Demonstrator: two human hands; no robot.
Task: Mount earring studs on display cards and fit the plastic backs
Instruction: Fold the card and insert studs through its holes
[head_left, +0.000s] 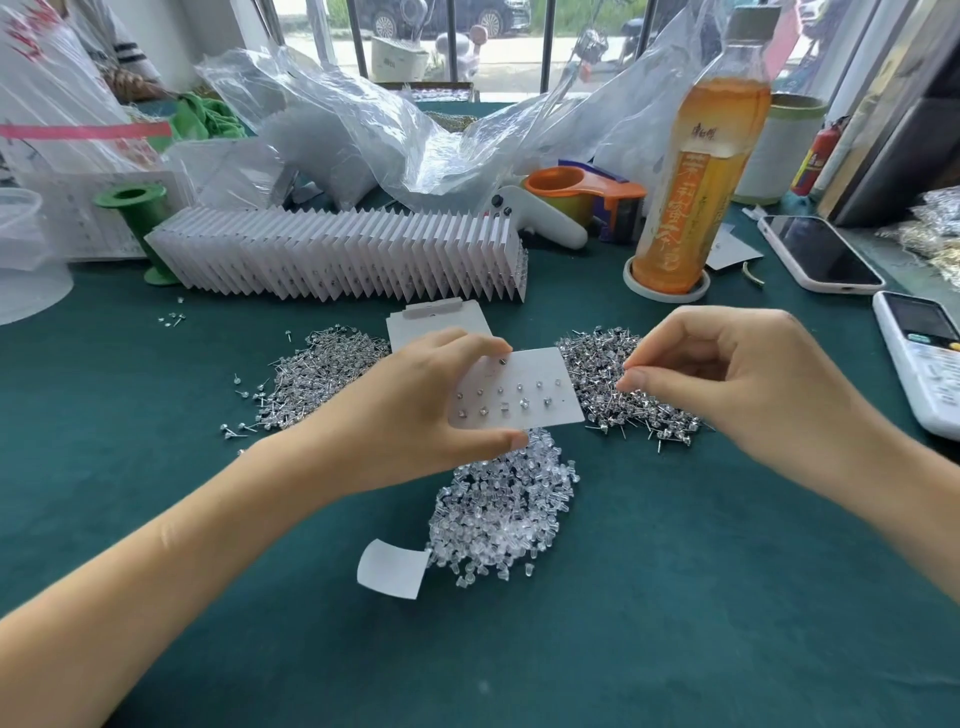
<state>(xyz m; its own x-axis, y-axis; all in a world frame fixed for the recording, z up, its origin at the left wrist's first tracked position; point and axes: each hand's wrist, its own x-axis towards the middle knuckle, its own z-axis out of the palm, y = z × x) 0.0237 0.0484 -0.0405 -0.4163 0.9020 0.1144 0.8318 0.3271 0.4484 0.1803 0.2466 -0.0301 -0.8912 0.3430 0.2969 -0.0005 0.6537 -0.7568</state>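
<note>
Green cloth table (675, 597); left hand (415, 415) grips card (540, 384); bottle (696, 171) label illegible.

Single head-worn wide-angle view, facing forward and down, close over the green table (675, 597)

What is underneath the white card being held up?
Below the card lies a heap of clear plastic backs on the green cloth. The heap's far edge is hidden by the card.

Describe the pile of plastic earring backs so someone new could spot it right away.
Start at the white display card gripped in the left hand, over the green tabletop. Just below it, nearer the person, lies a heap of clear plastic backs. Unlike the two silvery stud piles beside the card, it is translucent and pinless.
</note>
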